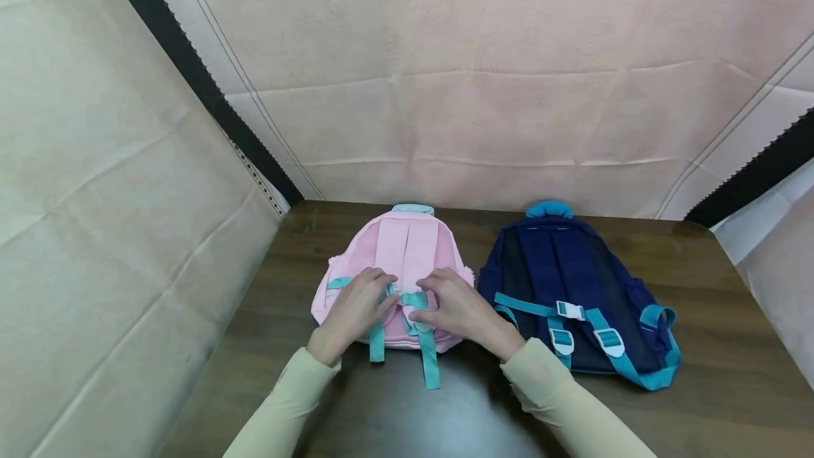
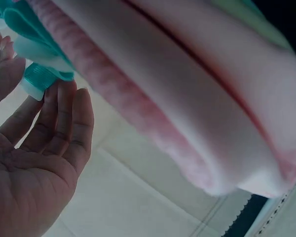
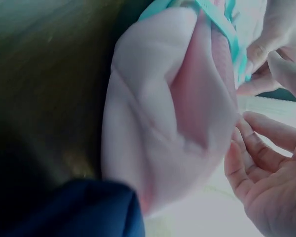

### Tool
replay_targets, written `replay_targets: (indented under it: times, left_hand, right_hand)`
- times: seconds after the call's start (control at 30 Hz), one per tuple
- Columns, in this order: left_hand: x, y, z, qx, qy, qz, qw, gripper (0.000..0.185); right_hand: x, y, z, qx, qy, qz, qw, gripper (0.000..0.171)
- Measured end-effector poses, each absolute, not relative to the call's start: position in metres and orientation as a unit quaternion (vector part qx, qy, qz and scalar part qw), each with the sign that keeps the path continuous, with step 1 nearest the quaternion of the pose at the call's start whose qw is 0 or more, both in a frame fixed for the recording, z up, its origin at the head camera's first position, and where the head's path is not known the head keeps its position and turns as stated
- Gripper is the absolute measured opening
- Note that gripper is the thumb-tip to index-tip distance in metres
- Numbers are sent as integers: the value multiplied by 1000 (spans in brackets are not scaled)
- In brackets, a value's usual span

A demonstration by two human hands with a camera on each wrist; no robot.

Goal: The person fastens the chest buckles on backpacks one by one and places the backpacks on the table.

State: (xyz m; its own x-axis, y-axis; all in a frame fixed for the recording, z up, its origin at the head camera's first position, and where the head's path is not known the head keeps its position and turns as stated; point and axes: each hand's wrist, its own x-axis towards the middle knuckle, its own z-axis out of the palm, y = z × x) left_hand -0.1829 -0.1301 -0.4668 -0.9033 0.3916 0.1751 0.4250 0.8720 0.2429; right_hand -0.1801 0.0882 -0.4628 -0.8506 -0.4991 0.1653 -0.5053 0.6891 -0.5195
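Observation:
A pink backpack point(image 1: 407, 249) lies straps-up on the dark wooden table point(image 1: 699, 387), with teal straps point(image 1: 427, 355) trailing off its near edge. Both hands meet at its middle. My left hand point(image 1: 375, 297) pinches a teal strap end with a white buckle point(image 2: 35, 83) between thumb and fingertips. My right hand point(image 1: 435, 302) pinches the other teal strap piece point(image 1: 416, 300) beside it. In the right wrist view the pink backpack point(image 3: 172, 113) bulges next to the right hand point(image 3: 269, 173). The left wrist view shows the pink backpack point(image 2: 187, 98) above the left hand point(image 2: 39, 153).
A navy backpack point(image 1: 572, 288) with teal straps and white buckles point(image 1: 570, 311) lies straps-up just right of the pink one, nearly touching it. Pale fabric walls point(image 1: 483, 90) close in the back and both sides of the table. Bare tabletop shows at the front.

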Motion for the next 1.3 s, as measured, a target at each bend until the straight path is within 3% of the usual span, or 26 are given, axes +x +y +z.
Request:
replay_targets:
  times: [0.8, 1.3]
  left_hand:
    - [-178, -150, -468, -136, -965, -220, 45, 34]
    - [-177, -154, -477, -134, -945, -293, 64, 30]
  right_hand:
    - [-195, 44, -482, 256, -938, 235, -3, 31]
    - [-196, 58, -477, 262, -923, 283, 3, 28]
